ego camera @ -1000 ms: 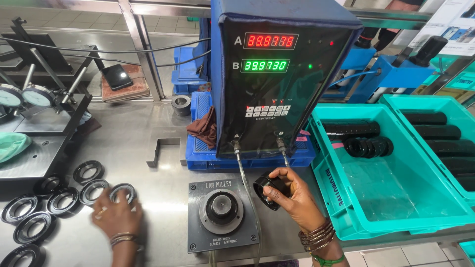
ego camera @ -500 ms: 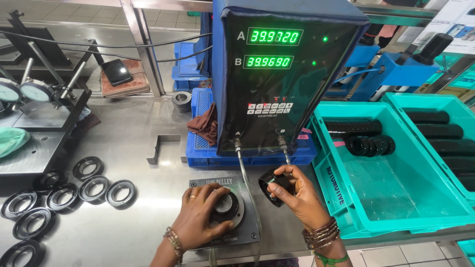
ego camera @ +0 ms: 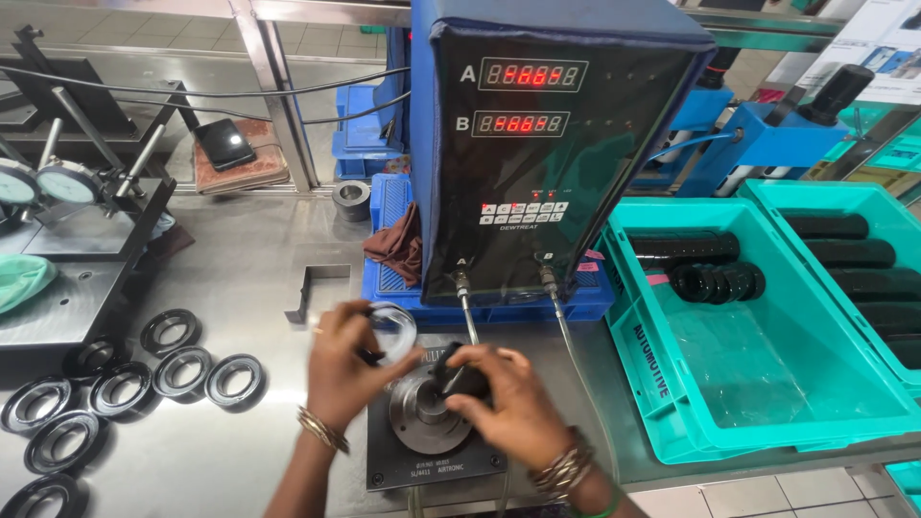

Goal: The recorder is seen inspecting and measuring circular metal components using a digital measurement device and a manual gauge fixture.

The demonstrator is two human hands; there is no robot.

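Right, from the hands outward, as I see it over the head camera.

Left hand: my left hand [ego camera: 350, 369] is clenched on a ring seal [ego camera: 391, 328], pinched between thumb and fingers and lifted clear of the counter, just above and to the left of the gauge fixture.

Right hand: my right hand [ego camera: 508, 408] grips a small black part [ego camera: 459, 374] and rests it over the fixture's top; motion blur stops me telling whether that part is a plug or another seal.

Gauge fixture: the round metal gauge fixture [ego camera: 422, 417] sits on a dark square base plate [ego camera: 432, 470] at the front edge of the counter [ego camera: 249, 288], directly under both hands.

Hoses: two thin hoses [ego camera: 556, 307] run from the bottom of the readout box toward the fixture.

Readout box: the tall black readout box [ego camera: 547, 144] with two red digit rows stands just behind the fixture, on a blue tray [ego camera: 499, 309].

Loose seals: a cluster of black ring seals [ego camera: 125, 379] lies flat on the counter, well to the left of my left hand.

Bins: a teal bin [ego camera: 767, 384] to the right holds a row of black rings [ego camera: 718, 281] at its far end; a second teal bin [ego camera: 863, 259] beside it holds dark stacked parts.

Far left: dial gauges [ego camera: 43, 182] stand on a dark stand, well apart from the hands.
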